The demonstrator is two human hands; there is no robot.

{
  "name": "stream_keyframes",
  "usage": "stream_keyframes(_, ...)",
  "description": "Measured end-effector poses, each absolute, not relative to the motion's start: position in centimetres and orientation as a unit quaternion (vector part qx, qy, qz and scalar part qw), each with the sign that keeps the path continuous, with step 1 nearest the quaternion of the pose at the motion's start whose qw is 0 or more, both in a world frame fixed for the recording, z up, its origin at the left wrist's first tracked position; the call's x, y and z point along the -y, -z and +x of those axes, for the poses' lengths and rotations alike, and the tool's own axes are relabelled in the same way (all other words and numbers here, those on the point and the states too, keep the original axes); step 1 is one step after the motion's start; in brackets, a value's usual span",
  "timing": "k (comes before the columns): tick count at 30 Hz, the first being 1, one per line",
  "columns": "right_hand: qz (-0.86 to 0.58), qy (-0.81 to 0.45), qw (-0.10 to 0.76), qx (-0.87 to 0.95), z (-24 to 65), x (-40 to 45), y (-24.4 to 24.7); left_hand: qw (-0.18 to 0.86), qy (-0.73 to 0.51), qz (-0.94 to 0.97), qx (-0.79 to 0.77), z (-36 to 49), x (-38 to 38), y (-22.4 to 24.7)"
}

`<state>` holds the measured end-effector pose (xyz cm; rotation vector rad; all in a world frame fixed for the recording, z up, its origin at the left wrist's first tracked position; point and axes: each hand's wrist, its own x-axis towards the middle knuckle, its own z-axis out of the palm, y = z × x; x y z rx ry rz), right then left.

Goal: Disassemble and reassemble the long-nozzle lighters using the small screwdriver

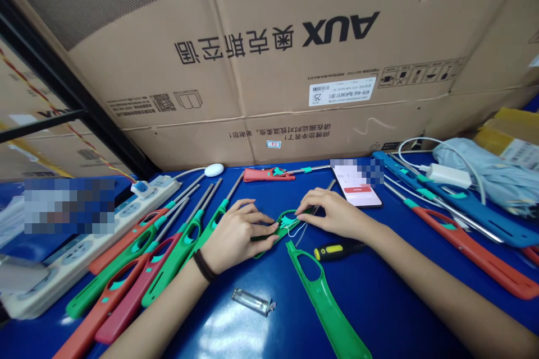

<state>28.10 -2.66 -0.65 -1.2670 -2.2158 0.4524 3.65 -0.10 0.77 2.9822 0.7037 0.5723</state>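
Observation:
Both my hands work on the green handle shell of a long gas lighter [283, 233], which lies on the blue table. A turquoise trigger [288, 221] and thin white wires show in it. The fingers of my left hand [242, 233] close on the shell's near left part. My right hand [330, 211] pinches at its far end, beside a metal tube; the exact grip is hidden. The other green shell half [330, 297] lies just nearer. A clear fuel tank [252, 301] rests below my left hand. Under my right forearm lies a black-and-yellow screwdriver [337, 250].
Several lighters [126, 283] lie at left beside a white power strip [80, 249]. A red lighter [269, 175] lies at the back, near a phone [357, 188]. More lighters [471, 249] and a white charger [448, 175] are at right. A large carton [261, 90] stands behind.

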Motion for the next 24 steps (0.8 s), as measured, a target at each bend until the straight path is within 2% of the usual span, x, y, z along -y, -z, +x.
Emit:
stream_keyframes(8, -0.471, -0.156, 0.262, 0.828, 28.1, 2.6, 1.1, 0.036, -0.226, 0.944, -0.236, 3.8, 0.2, 0.1)
stream_keyframes(24, -0.427, -0.054, 0.229, 0.873, 27.2, 3.6, 0.5, 0.030, -0.168, 0.948, -0.268, 3.6, -0.2, 0.0)
